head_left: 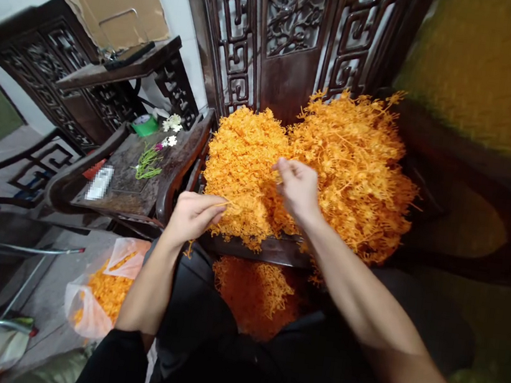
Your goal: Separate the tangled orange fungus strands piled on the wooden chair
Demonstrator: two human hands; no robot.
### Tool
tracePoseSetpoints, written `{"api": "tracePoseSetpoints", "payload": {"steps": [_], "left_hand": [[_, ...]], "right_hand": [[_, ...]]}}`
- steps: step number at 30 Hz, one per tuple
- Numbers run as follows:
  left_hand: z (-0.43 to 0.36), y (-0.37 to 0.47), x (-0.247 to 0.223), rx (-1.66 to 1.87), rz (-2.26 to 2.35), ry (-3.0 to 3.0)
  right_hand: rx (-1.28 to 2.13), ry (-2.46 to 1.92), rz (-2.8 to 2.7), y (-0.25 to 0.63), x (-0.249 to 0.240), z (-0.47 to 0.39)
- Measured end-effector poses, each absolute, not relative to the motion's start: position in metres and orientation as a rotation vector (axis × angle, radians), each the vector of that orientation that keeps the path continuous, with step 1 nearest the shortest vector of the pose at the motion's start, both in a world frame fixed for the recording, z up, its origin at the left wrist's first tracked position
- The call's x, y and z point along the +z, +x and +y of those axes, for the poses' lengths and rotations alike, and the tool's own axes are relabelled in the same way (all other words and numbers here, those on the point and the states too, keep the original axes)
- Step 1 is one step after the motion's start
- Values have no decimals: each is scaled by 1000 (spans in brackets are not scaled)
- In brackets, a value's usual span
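Two heaps of orange plastic-looking sprigs lie side by side on a dark carved wooden seat: a lower heap (247, 146) on the left and a taller, looser heap (358, 161) on the right. My left hand (196, 214) is at the front left edge of the lower heap, thumb and fingers pinched on a thin orange sprig that points right. My right hand (297, 187) is raised over the gap between the heaps with its fingers pinched together; it is slightly blurred, and whatever its fingertips hold is too small to name.
A dark side table (127, 162) at the left holds green tape (145, 125), white flowers (173, 123) and green stems (148, 163). A plastic bag (91, 314) of orange pieces stands on the floor. Below the seat is a reddish container (246, 297) with more sprigs.
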State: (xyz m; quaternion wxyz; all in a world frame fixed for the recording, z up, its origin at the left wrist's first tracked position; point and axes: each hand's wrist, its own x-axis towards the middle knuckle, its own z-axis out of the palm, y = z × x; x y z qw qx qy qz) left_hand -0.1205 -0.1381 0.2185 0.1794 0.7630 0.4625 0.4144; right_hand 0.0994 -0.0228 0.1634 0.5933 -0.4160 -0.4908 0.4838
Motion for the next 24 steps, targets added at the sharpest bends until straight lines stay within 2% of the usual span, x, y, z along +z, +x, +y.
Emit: {"api": "tracePoseSetpoints", "payload": {"steps": [3,6,10,24], "left_hand": [[-138,-127,216,1312,1342,2027],[-135,-129,212,1259,1331,1991],[-130,-130,208,1286,1371,1949],[-121,-128,208,1385,1519,1695]], "right_hand": [[1403,-889,-909,104,162,-19],[1737,-801,-892,99,165,-28],[1971,-663,-833,92,172,-40],[2062,-655,-709,92,168,-39]]}}
